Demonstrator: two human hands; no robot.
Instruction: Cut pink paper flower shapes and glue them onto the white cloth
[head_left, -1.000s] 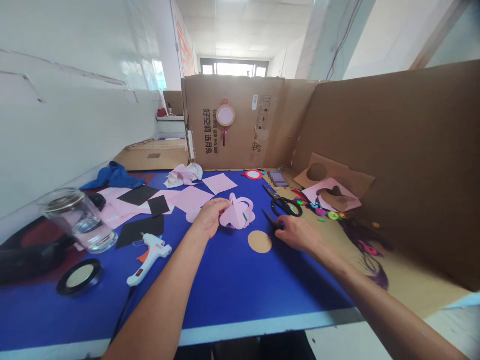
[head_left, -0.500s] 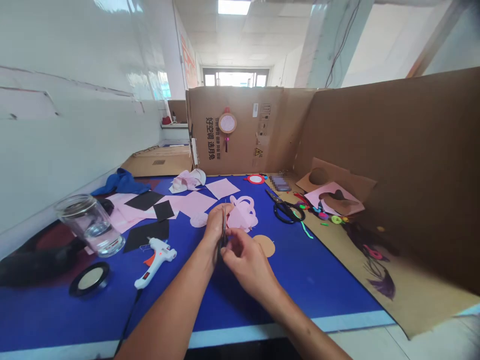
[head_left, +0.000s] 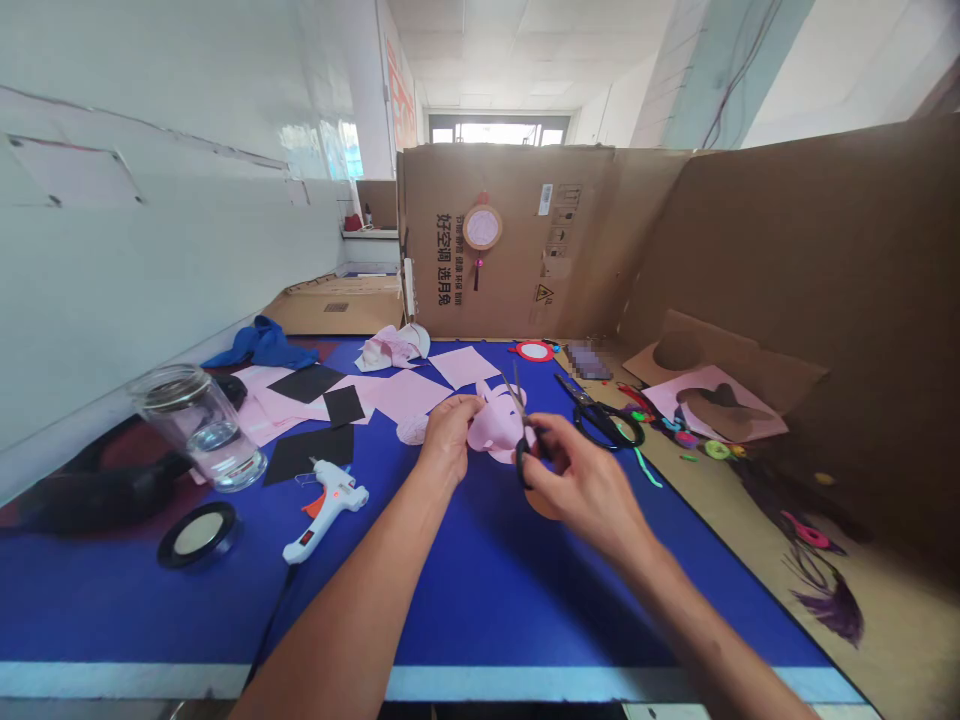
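Note:
A small pair of scissors [head_left: 522, 440] with dark handles is in my right hand [head_left: 581, 475], fingers closed round the handles. Its blades point away from me, parted, over a pink paper cutout [head_left: 495, 425] with curved strips. My left hand [head_left: 452, 428] pinches the left edge of this cutout. Partly hidden under my right hand lies a tan disc [head_left: 543, 504]. To the left of my left hand is a pale round paper piece [head_left: 412, 430]. Larger black scissors [head_left: 600, 410] lie on the blue table beyond my right hand.
A white glue gun [head_left: 326, 510], a roll of tape [head_left: 196, 534] and a glass jar of water [head_left: 202, 430] stand at left. Pink sheets [head_left: 409, 396] and black squares [head_left: 306, 383] lie behind. Cardboard walls [head_left: 585, 250] enclose the back and right. A purple tassel [head_left: 832, 608] lies at right.
My right hand with the scissors has moved right, away from my left hand, and the blades now lie over the pink cutout. The view has shifted slightly left.

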